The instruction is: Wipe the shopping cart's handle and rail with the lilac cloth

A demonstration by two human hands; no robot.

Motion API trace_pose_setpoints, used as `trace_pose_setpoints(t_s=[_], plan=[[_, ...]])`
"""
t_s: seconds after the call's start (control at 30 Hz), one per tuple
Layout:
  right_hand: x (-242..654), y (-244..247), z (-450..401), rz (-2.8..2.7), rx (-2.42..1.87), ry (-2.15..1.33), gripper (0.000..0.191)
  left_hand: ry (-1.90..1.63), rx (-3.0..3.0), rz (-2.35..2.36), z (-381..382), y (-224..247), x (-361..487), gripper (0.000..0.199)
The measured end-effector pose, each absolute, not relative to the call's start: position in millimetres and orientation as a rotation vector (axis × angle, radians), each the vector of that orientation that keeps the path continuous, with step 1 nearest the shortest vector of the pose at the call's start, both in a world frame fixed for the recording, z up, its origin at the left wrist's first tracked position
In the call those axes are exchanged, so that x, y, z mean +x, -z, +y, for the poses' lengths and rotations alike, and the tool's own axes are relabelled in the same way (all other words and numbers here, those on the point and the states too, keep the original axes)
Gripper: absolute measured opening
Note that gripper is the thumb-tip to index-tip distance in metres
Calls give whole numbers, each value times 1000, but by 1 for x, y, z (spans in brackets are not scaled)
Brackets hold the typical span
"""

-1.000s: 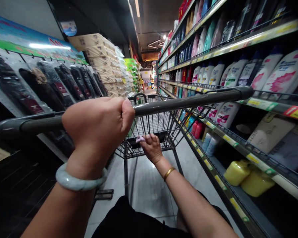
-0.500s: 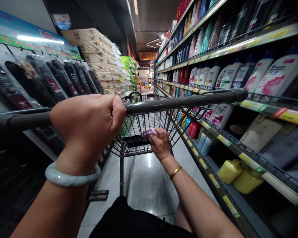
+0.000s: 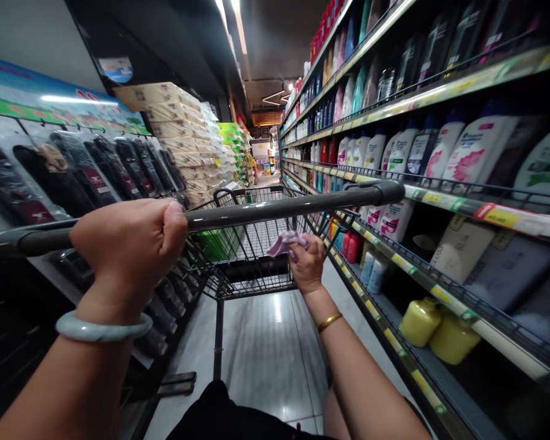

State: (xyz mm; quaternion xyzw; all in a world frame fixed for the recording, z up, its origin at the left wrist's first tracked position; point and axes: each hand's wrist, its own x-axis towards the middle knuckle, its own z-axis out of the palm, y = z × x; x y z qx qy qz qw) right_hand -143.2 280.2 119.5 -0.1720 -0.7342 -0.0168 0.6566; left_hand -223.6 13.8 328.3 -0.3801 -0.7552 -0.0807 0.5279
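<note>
My left hand (image 3: pixel 128 244), with a pale green bangle (image 3: pixel 103 328) at its wrist, is wrapped round the dark handle bar (image 3: pixel 279 206) of a shopping cart. Below the bar's right half, my right hand (image 3: pixel 308 263) is closed on a crumpled light purple cloth (image 3: pixel 286 242); a gold bracelet (image 3: pixel 330 321) circles that wrist. The cloth shows in front of the wire basket (image 3: pixel 256 278) of the cart. Something green (image 3: pixel 211 244) shows through the basket's left side.
Shelves of bottles (image 3: pixel 476 150) run along the right side, with yellow jars (image 3: pixel 420 321) low down. Packaged dark goods (image 3: pixel 101 165) hang at left, and stacked packs (image 3: pixel 178 134) stand beyond them. A grey tiled floor (image 3: pixel 275 360) runs down the aisle.
The handle bar and my left hand have shifted left and slightly down in view. My right hand has moved slightly right, and more of the purple cloth sticks out to its left.
</note>
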Motion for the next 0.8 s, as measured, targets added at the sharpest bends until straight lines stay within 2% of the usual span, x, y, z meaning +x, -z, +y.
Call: trace_pose_setpoints(t_s=[0.1, 0.17, 0.27, 0.37, 0.5, 0.6, 0.7, 0.8], plan=[[-141, -113, 278, -1739, -402, 34, 23, 175, -897, -1799, 11, -329, -232, 42], [-136, -128, 276, -1684, -402, -12, 26, 228, -931, -1775, 10, -329, -230, 47], [-129, -157, 278, -1541, -437, -103, 25, 485, -931, -1685, 19, -328, -206, 42], [-134, -156, 284, -1531, -498, -169, 22, 635, -1099, -1586, 44, -330, -164, 42], [-145, -130, 287, -1650, -530, -195, 19, 591, -1421, -1448, 96, -345, -119, 38], [-139, -141, 285, -1580, -504, -170, 21, 526, -1449, -1544, 129, -353, -111, 37], [-129, -163, 283, -1495, -493, -144, 22, 428, -1366, -1717, 145, -349, -120, 48], [-132, -160, 284, -1557, -499, -156, 22, 401, -1279, -1767, 148, -338, -130, 58]])
